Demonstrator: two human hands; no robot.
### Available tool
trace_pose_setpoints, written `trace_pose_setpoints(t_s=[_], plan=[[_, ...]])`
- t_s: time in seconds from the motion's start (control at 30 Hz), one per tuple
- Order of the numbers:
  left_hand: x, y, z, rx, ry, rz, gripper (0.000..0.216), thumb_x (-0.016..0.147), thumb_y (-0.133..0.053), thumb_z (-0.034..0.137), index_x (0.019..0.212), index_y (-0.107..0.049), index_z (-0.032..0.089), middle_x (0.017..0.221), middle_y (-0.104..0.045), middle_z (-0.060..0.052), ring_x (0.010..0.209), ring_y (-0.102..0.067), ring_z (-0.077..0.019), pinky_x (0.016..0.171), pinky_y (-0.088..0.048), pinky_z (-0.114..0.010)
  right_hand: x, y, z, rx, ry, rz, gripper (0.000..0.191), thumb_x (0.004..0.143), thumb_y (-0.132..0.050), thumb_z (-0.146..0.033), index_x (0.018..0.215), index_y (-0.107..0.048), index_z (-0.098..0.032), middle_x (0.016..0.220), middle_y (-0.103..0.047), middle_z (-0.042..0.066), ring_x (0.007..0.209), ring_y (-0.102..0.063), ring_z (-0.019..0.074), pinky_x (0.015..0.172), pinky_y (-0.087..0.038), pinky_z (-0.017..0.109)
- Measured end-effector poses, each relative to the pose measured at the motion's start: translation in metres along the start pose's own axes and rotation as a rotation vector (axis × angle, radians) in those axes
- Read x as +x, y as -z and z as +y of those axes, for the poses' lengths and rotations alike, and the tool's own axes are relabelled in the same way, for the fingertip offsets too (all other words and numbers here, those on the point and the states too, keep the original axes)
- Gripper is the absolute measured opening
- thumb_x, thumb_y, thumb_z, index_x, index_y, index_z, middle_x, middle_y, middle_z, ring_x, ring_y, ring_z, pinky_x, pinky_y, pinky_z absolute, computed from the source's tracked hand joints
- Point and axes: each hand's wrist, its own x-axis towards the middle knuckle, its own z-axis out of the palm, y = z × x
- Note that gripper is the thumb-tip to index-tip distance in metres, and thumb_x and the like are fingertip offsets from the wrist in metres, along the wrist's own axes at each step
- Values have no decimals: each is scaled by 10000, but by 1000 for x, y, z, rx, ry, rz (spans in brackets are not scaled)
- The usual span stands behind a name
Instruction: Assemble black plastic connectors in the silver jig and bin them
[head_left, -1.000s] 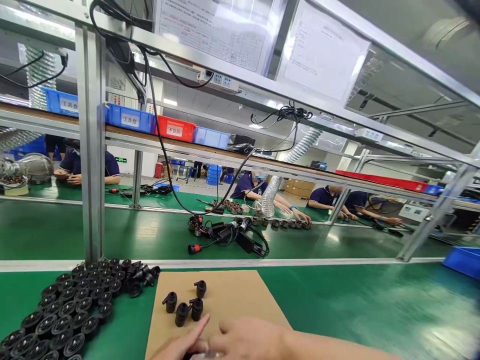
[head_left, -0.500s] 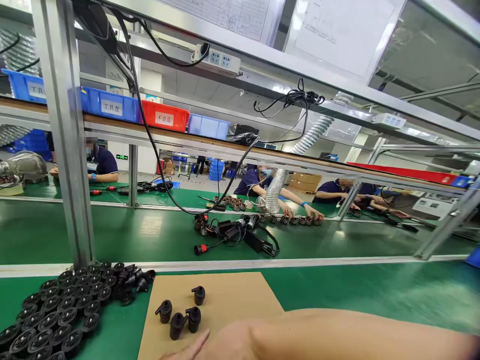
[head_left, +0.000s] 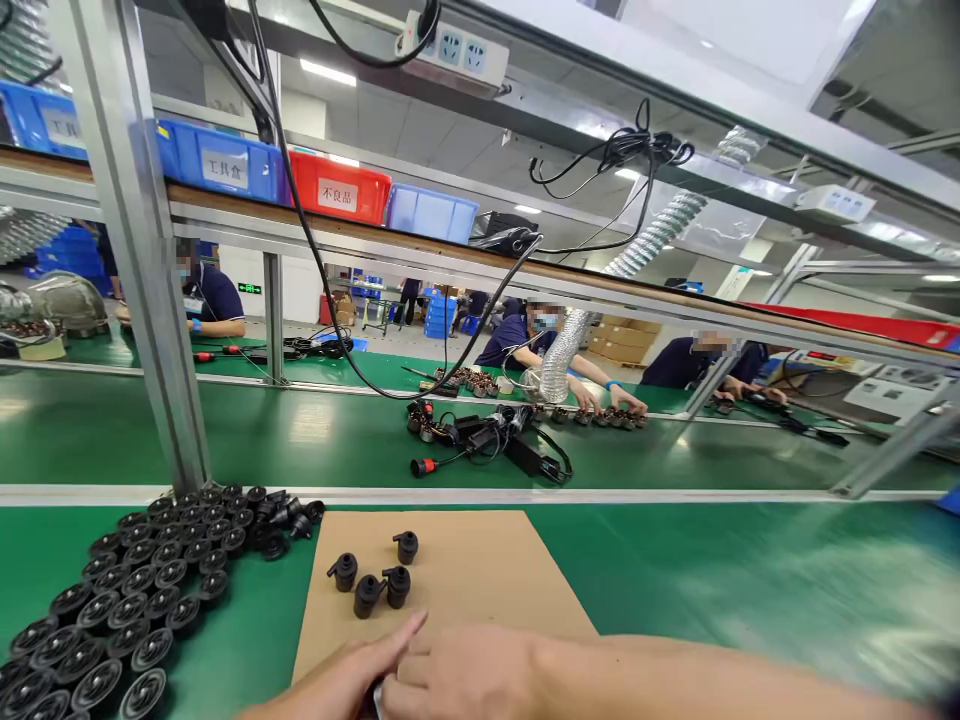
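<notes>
My left hand (head_left: 346, 678) and my right hand (head_left: 466, 672) meet at the bottom edge over the near side of a brown cardboard sheet (head_left: 487, 570). The left index finger points forward. A small pale part (head_left: 377, 692) peeks out between the hands, under the curled right fingers; most of it is hidden. Just beyond the fingertips several small black plastic fittings (head_left: 373, 583) stand on the cardboard. My right forearm (head_left: 712, 680) stretches in from the right.
A heap of black round parts (head_left: 142, 590) lies left of the cardboard on the green mat. An aluminium post (head_left: 142, 280) rises behind it. A cable bundle (head_left: 487, 445) sits on the conveyor. Other people (head_left: 525, 340) work across the line. Blue and red bins (head_left: 337, 190) stand on the shelf.
The view has tilted down a little. My left hand shows more fully beside the right; half a second ago only its fingertip showed. The fittings have not moved.
</notes>
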Motion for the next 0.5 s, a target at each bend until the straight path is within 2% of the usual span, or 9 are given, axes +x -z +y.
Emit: trace_pose_setpoints(t_s=[0.1,0.17,0.27,0.4,0.43,0.5], plan=[[-4,-4,11,-61,-35,14,875,946,-703,610,1673,-301,336,1506,-651,-101,1382,-619,-341,1200,-459,-534,-2,9,-15,-132,-50,44,111,1029,-608,-193,1038,-684,-112,905,-716,54,824,-643,190,875,-526,314],[-4,-6,9,-42,-100,30,983,910,-720,662,1687,-264,268,1566,-584,-150,1469,-529,-367,1240,-389,-557,-3,11,-22,-204,-109,82,137,1074,-548,-224,1101,-669,-164,975,-712,43,834,-633,190,814,-515,314],[-4,-6,2,58,-140,81,1142,833,-776,708,1701,-195,246,1537,-601,-171,1501,-477,-404,1246,-360,-569,-7,5,-29,-204,-340,120,178,1088,-535,-307,1203,-631,-210,1041,-721,57,822,-627,199,680,-486,292],[-9,-6,6,193,-97,159,962,930,-690,645,1695,-204,320,1411,-701,-121,1372,-617,-376,1198,-447,-495,-19,-10,-33,-15,-546,173,320,1027,-587,-237,1345,-610,-215,934,-742,49,788,-641,213,683,-516,282],[-11,-6,9,211,-104,170,925,947,-676,622,1692,-211,330,1375,-722,-111,1327,-652,-368,1175,-475,-474,-23,-12,-33,73,-595,204,353,1007,-619,-258,1360,-618,-245,945,-749,48,817,-659,221,718,-537,286],[-14,-4,16,246,-122,179,872,964,-660,575,1685,-226,345,1293,-760,-86,1231,-709,-349,1122,-522,-446,-34,-14,-28,267,-733,298,487,942,-720,-346,1414,-611,-296,1089,-760,73,973,-694,254,856,-574,327]])
